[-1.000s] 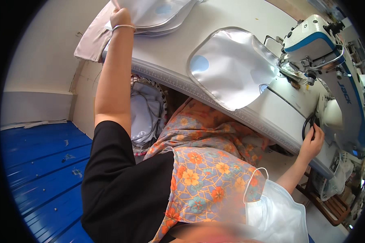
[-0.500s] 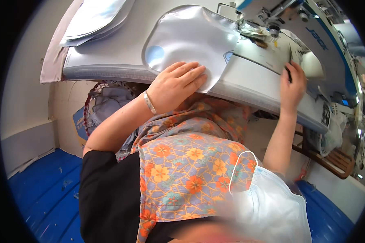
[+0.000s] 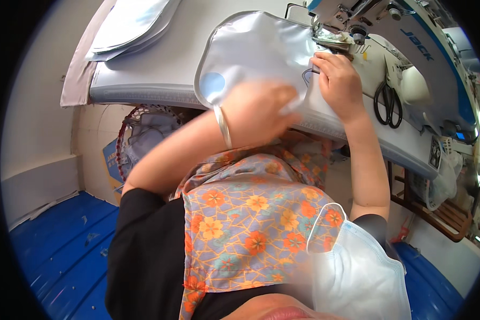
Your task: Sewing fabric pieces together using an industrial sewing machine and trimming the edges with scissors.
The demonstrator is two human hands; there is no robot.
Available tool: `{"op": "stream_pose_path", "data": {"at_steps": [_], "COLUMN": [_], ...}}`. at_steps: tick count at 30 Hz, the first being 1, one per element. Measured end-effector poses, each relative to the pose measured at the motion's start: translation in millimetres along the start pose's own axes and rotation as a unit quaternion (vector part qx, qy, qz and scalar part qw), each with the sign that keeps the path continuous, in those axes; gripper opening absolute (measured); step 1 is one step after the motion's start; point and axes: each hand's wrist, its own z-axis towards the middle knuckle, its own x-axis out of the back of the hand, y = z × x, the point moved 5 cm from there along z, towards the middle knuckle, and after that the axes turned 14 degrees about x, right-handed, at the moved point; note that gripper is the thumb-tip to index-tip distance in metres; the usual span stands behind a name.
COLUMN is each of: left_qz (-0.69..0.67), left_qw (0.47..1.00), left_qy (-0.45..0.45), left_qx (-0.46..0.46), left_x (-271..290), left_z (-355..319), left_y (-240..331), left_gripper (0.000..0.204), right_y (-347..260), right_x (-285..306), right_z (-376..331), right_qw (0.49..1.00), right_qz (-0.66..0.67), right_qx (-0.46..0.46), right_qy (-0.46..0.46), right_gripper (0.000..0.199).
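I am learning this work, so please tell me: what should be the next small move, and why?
Perhaps lay the left hand flat on the silver sheet to steady it: the right hand is at the sheet's right edge, near the sewing machine.

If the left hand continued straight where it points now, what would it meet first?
Probably the right hand, though the left hand is blurred and its height above the silver panel is unclear.
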Motion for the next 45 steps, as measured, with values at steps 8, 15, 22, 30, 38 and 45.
{"op": "stream_pose_path", "data": {"at_steps": [8,15,22,30,38,45], "left_qz": [0.306,0.351,0.215,0.182,0.299,0.211], "left_qw": [0.940,0.897,0.970,0.978,0.942,0.958], "left_qy": [0.142,0.198,0.113,0.032,0.107,0.192], "left_qx": [0.059,0.184,0.025,-0.096,0.109,-0.036], "left_x": [18,40,-2,5,57,32], "left_z": [99,58,-11,-9,66,17], "left_y": [-123,-155,-64,-26,-124,-74], "left_gripper": [0.076,0.074,0.068,0.045,0.057,0.063], "right_y": [-3,-3,-9,-11,-11,-9], "right_x": [-3,-2,-3,0,-7,-4], "right_z": [6,6,10,13,8,8], "right_qw": [1.000,1.000,1.000,0.999,0.992,0.991], "right_qz": [0.006,-0.012,0.012,0.027,0.106,0.121], "right_qx": [0.018,0.004,0.020,0.024,0.049,0.044], "right_qy": [0.007,0.015,-0.007,-0.011,-0.055,-0.039], "right_gripper": [0.026,0.028,0.031,0.040,0.043,0.037]}}
